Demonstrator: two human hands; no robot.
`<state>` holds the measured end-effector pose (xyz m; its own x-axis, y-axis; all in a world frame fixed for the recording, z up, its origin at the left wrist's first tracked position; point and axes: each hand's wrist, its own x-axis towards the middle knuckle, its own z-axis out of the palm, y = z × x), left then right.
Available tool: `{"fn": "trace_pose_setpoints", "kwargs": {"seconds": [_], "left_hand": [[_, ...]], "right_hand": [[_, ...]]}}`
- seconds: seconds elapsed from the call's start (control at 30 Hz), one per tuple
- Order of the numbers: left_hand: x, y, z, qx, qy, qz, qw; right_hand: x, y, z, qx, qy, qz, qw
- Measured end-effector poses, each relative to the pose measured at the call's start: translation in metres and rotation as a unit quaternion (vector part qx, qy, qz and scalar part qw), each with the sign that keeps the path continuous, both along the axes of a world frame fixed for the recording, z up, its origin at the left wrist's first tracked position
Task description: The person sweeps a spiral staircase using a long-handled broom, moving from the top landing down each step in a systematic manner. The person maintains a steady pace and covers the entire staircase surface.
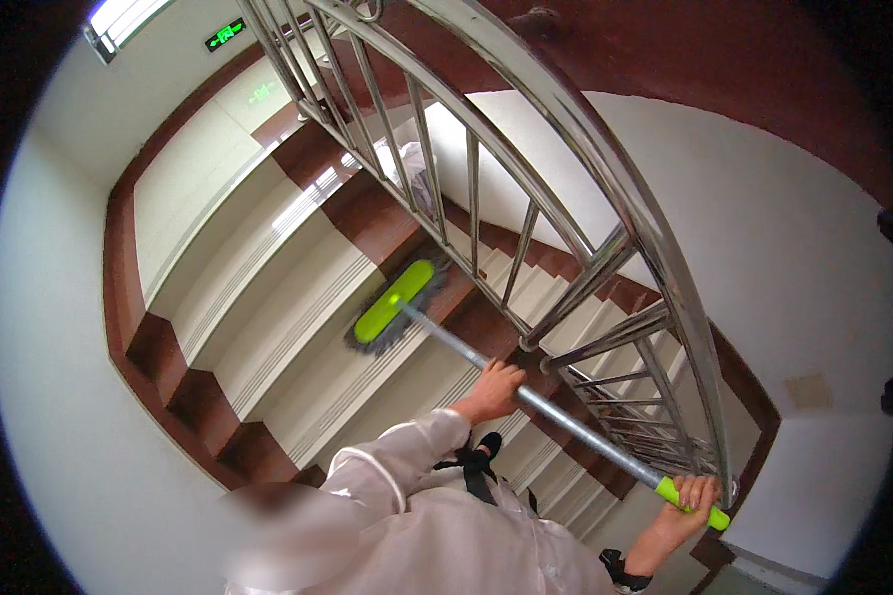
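A dust mop with a lime-green oval head and grey fringe (394, 301) rests on a pale stair tread, close to its dark red-brown end beside the railing. From its head a grey metal pole (588, 431) slants down to the lower right. My left hand (497, 388) is closed around the middle part of that pole. Around the green grip at the pole's far end, my right hand (690, 502) is wrapped, near the lower end of the handrail. The fringe's underside is hidden.
A stainless-steel stair railing (536, 178) curves along the right of the steps (298, 282). Beyond it another flight (558, 286) descends, with a whitish bundle (413, 167) partly seen through the bars. A white wall (59, 297) stands left. One black shoe (491, 444) shows on the stairs.
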<state>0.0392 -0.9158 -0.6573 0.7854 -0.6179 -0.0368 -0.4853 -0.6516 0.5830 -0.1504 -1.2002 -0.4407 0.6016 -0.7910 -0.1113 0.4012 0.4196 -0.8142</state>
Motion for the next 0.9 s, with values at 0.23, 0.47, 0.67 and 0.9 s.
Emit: {"fn": "trace_pose_setpoints", "kwargs": {"seconds": [0.23,0.47,0.67,0.9], "left_hand": [[-0.087,0.087,-0.045,0.141,0.271,-0.045,0.951],[-0.079,0.035,-0.035,0.123,0.319,-0.138,0.93],[-0.04,-0.058,-0.009,-0.034,0.028,-0.07,0.997],[-0.067,-0.048,-0.002,-0.041,0.034,-0.053,0.997]], "right_hand": [[-0.014,0.003,-0.032,0.097,0.031,0.126,0.987],[-0.08,-0.041,-0.035,0.053,-0.015,0.106,0.993],[-0.097,-0.046,0.007,-0.072,-0.026,-0.039,0.996],[-0.11,-0.04,0.013,-0.095,-0.064,-0.003,0.993]]}}
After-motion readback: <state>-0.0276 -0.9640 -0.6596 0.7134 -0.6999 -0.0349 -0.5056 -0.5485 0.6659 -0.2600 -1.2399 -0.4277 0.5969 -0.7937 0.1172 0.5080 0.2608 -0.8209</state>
